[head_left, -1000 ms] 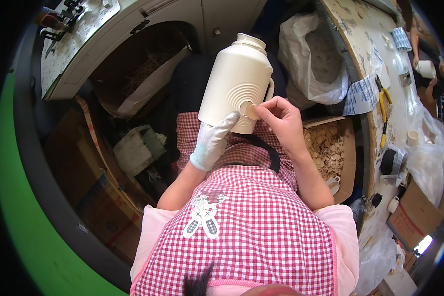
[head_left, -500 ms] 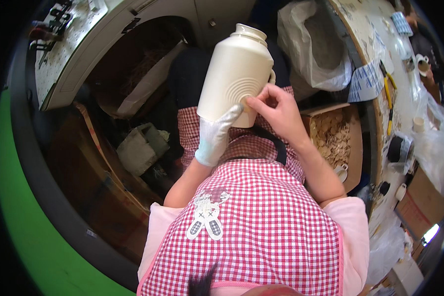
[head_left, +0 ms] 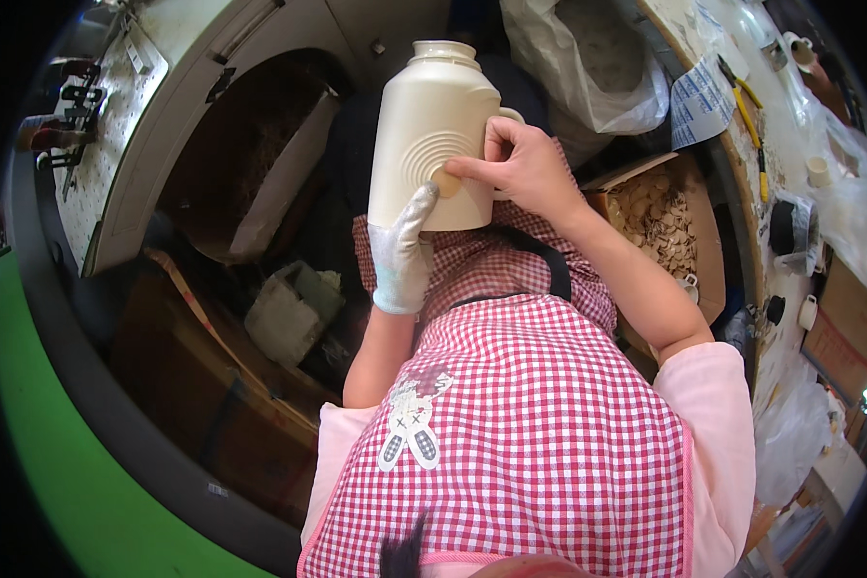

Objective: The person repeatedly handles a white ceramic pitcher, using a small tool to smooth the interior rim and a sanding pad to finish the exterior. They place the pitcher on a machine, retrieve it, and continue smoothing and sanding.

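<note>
Now, in the head view, the gloved left hand (head_left: pixel 402 250) grasps the base of a cream cylindrical jug (head_left: pixel 416 111); a red-and-white checked cloth apron (head_left: pixel 534 405) is on the jug's near side. The bare right hand (head_left: pixel 530 171) thumbs a thin, round tan disc (head_left: pixel 449 185) against the jug's ringed side (whether its fingers also pinch, I cannot tell). Right of the jug is a brown cardboard carton (head_left: pixel 711 246).

"What's lost around the jug (head_left: pixel 419 116)?"
"Most fingers of the left hand (head_left: pixel 402 255), behind it. The right hand (head_left: pixel 530 171) covers part of the handle (head_left: pixel 513 114) and the disc (head_left: pixel 448 185)'s edge."
"The bag (head_left: pixel 638 108)?"
"Cut off by the upper edge."
"Those tools (head_left: pixel 44 133), far left?"
"Too blurred to tell their kind."
</note>
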The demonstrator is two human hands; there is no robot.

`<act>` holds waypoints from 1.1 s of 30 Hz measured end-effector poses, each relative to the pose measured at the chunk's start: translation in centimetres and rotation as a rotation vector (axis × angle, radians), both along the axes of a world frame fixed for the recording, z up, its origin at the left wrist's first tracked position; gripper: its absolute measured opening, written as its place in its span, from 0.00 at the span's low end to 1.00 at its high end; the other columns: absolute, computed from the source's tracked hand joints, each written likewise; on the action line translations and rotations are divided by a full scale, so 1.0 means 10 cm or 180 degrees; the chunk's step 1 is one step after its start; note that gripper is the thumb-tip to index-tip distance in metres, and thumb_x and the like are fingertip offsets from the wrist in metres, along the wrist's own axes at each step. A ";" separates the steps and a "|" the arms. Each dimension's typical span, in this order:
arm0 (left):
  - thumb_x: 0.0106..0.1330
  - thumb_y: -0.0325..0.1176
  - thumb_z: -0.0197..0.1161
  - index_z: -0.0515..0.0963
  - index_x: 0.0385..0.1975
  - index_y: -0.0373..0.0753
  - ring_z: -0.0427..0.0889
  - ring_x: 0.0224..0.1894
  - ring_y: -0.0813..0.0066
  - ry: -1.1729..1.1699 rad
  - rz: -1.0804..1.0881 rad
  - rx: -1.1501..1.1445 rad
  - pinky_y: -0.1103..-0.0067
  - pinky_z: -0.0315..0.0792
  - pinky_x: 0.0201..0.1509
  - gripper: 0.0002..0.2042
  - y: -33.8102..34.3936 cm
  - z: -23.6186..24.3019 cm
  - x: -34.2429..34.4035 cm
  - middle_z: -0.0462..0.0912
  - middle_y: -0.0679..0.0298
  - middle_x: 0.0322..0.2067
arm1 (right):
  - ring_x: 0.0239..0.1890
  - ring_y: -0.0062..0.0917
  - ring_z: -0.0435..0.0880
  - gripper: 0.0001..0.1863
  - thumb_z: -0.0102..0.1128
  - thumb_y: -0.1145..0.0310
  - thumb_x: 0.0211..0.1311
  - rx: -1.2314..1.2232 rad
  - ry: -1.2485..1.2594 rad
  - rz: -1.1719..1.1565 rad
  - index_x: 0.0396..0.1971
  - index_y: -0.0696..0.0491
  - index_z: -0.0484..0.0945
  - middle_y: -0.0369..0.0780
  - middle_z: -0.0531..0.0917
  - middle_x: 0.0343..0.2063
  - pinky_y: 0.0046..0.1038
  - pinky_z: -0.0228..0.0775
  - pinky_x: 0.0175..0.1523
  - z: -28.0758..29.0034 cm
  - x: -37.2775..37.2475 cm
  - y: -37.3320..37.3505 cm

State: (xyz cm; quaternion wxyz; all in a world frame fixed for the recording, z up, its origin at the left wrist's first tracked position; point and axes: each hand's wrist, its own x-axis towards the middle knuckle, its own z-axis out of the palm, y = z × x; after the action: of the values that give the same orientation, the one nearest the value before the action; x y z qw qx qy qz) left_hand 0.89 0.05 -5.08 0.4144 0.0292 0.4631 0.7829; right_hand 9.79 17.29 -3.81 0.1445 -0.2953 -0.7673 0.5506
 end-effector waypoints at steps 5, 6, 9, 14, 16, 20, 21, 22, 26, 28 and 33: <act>0.72 0.27 0.64 0.72 0.64 0.31 0.80 0.59 0.72 -0.0122 -0.0070 0.0223 0.76 0.73 0.65 0.21 0.01 -0.14 0.06 0.79 0.58 0.58 | 0.27 0.21 0.78 0.31 0.86 0.47 0.43 -0.0082 -0.0880 0.0060 0.18 0.52 0.69 0.37 0.78 0.24 0.27 0.72 0.34 0.07 0.02 0.11; 0.72 0.26 0.64 0.73 0.63 0.31 0.80 0.59 0.73 -0.0147 -0.0054 0.0292 0.76 0.74 0.65 0.21 -0.03 -0.18 0.06 0.79 0.58 0.59 | 0.27 0.21 0.77 0.32 0.86 0.46 0.43 0.0191 -0.0629 0.0149 0.18 0.52 0.69 0.37 0.77 0.24 0.27 0.71 0.34 0.07 0.01 0.11; 0.74 0.29 0.62 0.74 0.62 0.33 0.80 0.60 0.73 0.0089 -0.0110 -0.0138 0.74 0.77 0.63 0.19 -0.13 -0.27 -0.02 0.79 0.62 0.60 | 0.26 0.24 0.75 0.34 0.87 0.46 0.40 0.0968 -0.0080 0.0275 0.20 0.50 0.66 0.38 0.74 0.22 0.27 0.68 0.32 0.06 -0.09 0.13; 0.69 0.17 0.62 0.76 0.62 0.36 0.79 0.61 0.72 0.1258 -0.0312 0.0137 0.76 0.77 0.66 0.22 -0.12 -0.29 -0.01 0.78 0.60 0.60 | 0.27 0.24 0.72 0.34 0.87 0.48 0.40 -0.0226 -0.0563 0.0247 0.22 0.48 0.65 0.36 0.73 0.22 0.27 0.68 0.33 0.08 -0.08 0.23; 0.68 0.15 0.62 0.76 0.62 0.36 0.79 0.62 0.72 0.0016 -0.0169 0.0297 0.77 0.77 0.65 0.22 -0.12 -0.24 0.02 0.77 0.60 0.62 | 0.27 0.28 0.74 0.35 0.87 0.47 0.38 0.0306 -0.0293 0.0357 0.21 0.50 0.65 0.39 0.75 0.22 0.29 0.69 0.33 0.08 -0.07 0.22; 0.74 0.26 0.61 0.76 0.61 0.35 0.80 0.59 0.75 0.0134 -0.0126 0.0184 0.79 0.80 0.60 0.17 -0.14 -0.18 0.02 0.78 0.62 0.61 | 0.27 0.33 0.76 0.35 0.87 0.46 0.35 0.0904 -0.0169 0.0148 0.20 0.51 0.65 0.42 0.77 0.24 0.33 0.70 0.33 0.03 -0.14 0.14; 0.74 0.27 0.61 0.76 0.61 0.35 0.81 0.59 0.75 -0.0083 -0.0074 0.0295 0.79 0.80 0.59 0.17 -0.14 -0.19 0.01 0.78 0.62 0.60 | 0.27 0.33 0.77 0.35 0.87 0.46 0.35 0.0865 -0.0118 0.0173 0.20 0.52 0.66 0.42 0.77 0.24 0.33 0.70 0.33 0.02 -0.14 0.15; 0.75 0.29 0.61 0.76 0.61 0.35 0.81 0.58 0.75 -0.0257 -0.0044 0.0290 0.79 0.81 0.58 0.17 -0.14 -0.20 -0.01 0.79 0.63 0.60 | 0.27 0.33 0.77 0.35 0.87 0.46 0.36 0.0804 0.0118 0.0252 0.20 0.52 0.66 0.42 0.77 0.24 0.34 0.70 0.33 0.02 -0.14 0.17; 0.76 0.30 0.59 0.76 0.61 0.36 0.79 0.61 0.77 -0.0577 -0.0144 0.0265 0.80 0.80 0.57 0.16 -0.14 -0.23 -0.02 0.78 0.63 0.61 | 0.28 0.35 0.78 0.34 0.87 0.47 0.36 0.0535 0.0108 0.0523 0.22 0.54 0.70 0.42 0.78 0.25 0.36 0.71 0.33 0.09 -0.07 0.25; 0.75 0.27 0.60 0.73 0.63 0.30 0.79 0.58 0.75 0.0583 -0.0037 -0.0303 0.78 0.78 0.59 0.19 -0.11 -0.19 0.01 0.79 0.59 0.59 | 0.29 0.36 0.78 0.33 0.86 0.48 0.36 0.0807 0.0007 0.0498 0.24 0.55 0.71 0.43 0.78 0.26 0.36 0.71 0.34 0.13 -0.06 0.21; 0.74 0.27 0.62 0.70 0.65 0.25 0.78 0.59 0.70 0.1004 0.0159 -0.0298 0.73 0.73 0.65 0.22 0.09 0.06 0.07 0.78 0.55 0.60 | 0.37 0.39 0.79 0.28 0.83 0.49 0.44 0.0940 0.0385 0.0143 0.27 0.53 0.73 0.44 0.79 0.29 0.38 0.72 0.43 0.08 -0.09 0.03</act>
State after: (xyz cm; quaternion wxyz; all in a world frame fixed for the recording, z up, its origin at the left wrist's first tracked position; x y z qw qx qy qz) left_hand 1.63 0.97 -4.44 0.3179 0.1209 0.5590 0.7562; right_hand 8.93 17.55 -3.03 0.2201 -0.2199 -0.8362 0.4516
